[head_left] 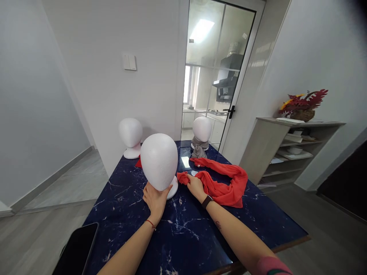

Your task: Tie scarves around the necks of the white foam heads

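Observation:
A white foam mannequin head point(159, 160) stands in the middle of the blue marbled table, its round base partly visible at the right. My left hand point(155, 198) is wrapped round its neck from the front. Just right of it, my right hand point(195, 187) grips one bunched end of a red scarf point(229, 193). The rest of the scarf lies in a loose loop on the tabletop, curving back toward the far side. Behind the near head, a bit of red cloth point(138, 162) shows, mostly hidden.
Two more white mannequin heads stand at the back, one on the left point(130, 133), the other point(202, 130) with a grey scarf point(200, 149) round its neck. A black phone point(77, 248) lies at the near left of the table point(183, 244). A shelf unit point(266, 145) stands right.

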{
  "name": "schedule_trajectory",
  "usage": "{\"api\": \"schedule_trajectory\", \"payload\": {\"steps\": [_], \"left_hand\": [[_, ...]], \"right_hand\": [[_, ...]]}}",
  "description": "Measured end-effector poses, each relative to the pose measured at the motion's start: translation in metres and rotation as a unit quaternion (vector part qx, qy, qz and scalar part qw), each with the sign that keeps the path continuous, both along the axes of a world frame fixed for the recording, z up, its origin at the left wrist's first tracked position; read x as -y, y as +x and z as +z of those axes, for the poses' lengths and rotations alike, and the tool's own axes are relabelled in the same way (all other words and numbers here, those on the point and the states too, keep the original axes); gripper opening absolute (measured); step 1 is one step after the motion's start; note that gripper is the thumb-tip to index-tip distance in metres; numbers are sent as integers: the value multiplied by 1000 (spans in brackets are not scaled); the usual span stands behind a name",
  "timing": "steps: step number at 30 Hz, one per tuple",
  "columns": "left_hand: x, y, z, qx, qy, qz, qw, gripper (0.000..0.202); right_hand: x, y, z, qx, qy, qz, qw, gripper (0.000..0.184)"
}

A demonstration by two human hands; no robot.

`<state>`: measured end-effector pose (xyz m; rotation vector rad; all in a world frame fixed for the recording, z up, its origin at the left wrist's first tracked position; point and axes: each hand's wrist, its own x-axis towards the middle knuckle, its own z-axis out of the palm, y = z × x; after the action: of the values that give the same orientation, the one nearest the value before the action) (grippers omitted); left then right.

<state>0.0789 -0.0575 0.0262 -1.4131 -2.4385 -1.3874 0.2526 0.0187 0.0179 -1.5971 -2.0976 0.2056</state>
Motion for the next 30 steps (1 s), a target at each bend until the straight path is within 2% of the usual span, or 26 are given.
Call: {"api": "schedule_trajectory", "payload": {"steps": [9,20,30], "left_hand": [[4,4,2,-54,-2,-13,998,82],[4,6,-1,-81,-9,13,997,87],[4,7,-2,-83,-19,13,996,91]], "right_hand": [[1,-2,2,-35,-9,4,999,24],[-3,-1,-4,-59,1,20,998,22],[1,-2,3,-44,5,19,999,23]]}}
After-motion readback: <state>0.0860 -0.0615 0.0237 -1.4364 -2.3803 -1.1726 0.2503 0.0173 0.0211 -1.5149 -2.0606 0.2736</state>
